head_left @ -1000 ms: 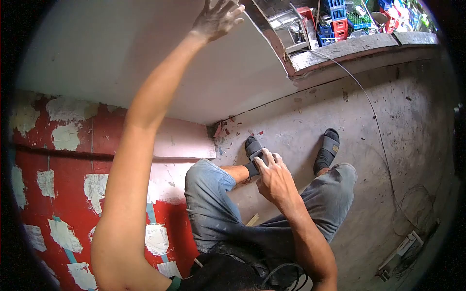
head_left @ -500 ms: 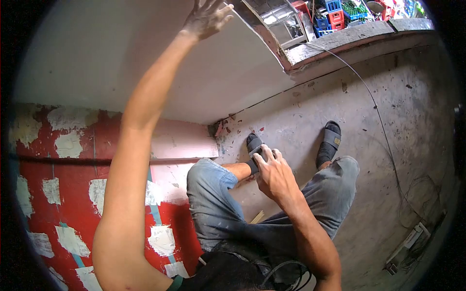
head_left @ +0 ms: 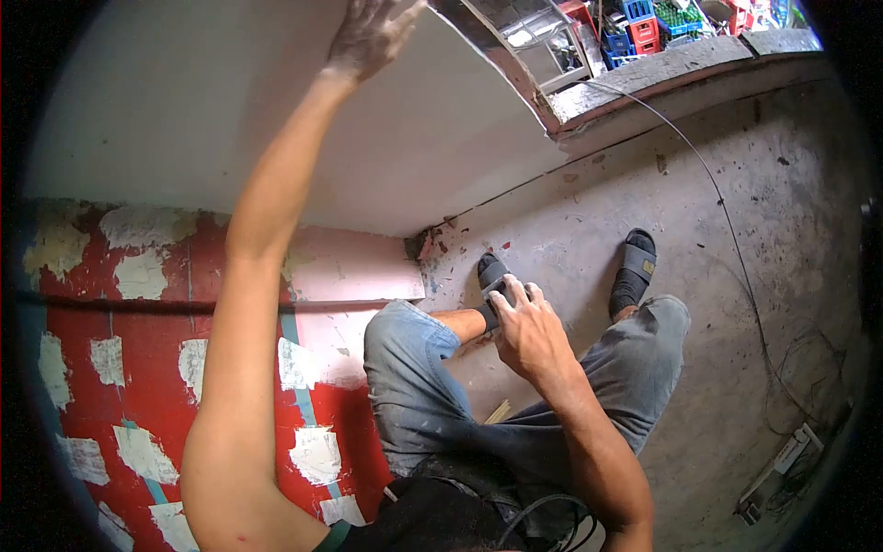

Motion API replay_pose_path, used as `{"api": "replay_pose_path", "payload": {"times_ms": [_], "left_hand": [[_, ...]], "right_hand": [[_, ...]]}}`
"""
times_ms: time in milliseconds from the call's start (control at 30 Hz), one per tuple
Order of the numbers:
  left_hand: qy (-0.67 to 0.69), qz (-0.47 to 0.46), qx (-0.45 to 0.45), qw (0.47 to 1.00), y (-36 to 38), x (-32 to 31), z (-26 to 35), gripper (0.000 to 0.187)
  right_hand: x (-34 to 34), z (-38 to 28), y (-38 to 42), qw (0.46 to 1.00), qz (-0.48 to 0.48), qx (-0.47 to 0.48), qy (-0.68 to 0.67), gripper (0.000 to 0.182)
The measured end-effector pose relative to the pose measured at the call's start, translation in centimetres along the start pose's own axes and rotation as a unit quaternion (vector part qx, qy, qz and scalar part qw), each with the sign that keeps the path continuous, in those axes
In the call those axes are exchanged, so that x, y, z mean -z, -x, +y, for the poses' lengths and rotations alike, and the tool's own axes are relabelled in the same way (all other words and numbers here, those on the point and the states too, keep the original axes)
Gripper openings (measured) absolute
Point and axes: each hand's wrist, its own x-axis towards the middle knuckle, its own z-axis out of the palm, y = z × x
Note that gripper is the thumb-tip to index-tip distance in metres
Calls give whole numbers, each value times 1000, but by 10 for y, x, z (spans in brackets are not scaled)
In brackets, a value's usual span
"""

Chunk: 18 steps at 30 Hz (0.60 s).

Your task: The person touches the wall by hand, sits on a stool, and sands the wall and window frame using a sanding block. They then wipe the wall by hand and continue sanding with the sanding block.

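Observation:
My left hand [head_left: 370,41], dusted with white, reaches up against the pale smooth wall [head_left: 175,110]; its fingers are stretched out and partly cut off by the top edge. It holds nothing that I can see. My right hand [head_left: 532,327] is in front of my body, between my knees, with its fingers bent and whitish tips. A small dark edge shows under those fingers, against the dark sandal [head_left: 494,273] beyond, and I cannot make out what it is.
A red wall section with white patches [head_left: 315,455] is at the left. A pink ledge [head_left: 359,267] juts out beside it. A cable [head_left: 704,170] crosses the scuffed concrete floor [head_left: 699,322] to a power strip [head_left: 789,454]. Crates [head_left: 644,35] show beyond the opening with a sill [head_left: 662,81].
My left hand appears slightly farther up and left along the wall. My right hand keeps nearly the same pose. The whole view has shifted a little.

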Motion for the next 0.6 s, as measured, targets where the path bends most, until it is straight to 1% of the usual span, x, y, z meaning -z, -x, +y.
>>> {"api": "replay_pose_path", "payload": {"times_ms": [33,67,167,200,300,333,433,467,500,600], "left_hand": [[-10,-4,-12,1000,0,-2,1,48],[-32,-29,-34,998,1,-2,1,54],[-16,-45,-43,998,3,-9,12,57],[-16,-40,-38,998,5,-16,14,59],[-48,5,-37,998,5,-28,23,57],[-47,-21,-39,998,6,-29,25,56],[-84,-175,-25,981,1,-39,37,58],[-11,-91,-44,995,0,-40,37,49],[-12,-74,-28,997,1,-41,34,49],[-18,-24,6,1000,1,-25,25,47]], "right_hand": [[0,0,0,1000,-1,-1,-1,51],[0,0,-1,1000,-2,-1,-1,50],[0,1,-1,1000,-1,-2,-1,50],[-1,2,-1,1000,0,-1,0,51],[-3,5,-3,1000,-11,-7,6,49],[-2,5,-3,1000,-14,-8,6,48],[-1,3,-3,1000,-18,-12,6,45],[-2,3,-3,1000,-17,-13,7,44],[-3,4,-3,1000,-17,-13,7,43],[-7,8,-3,999,-33,-26,8,59]]}}
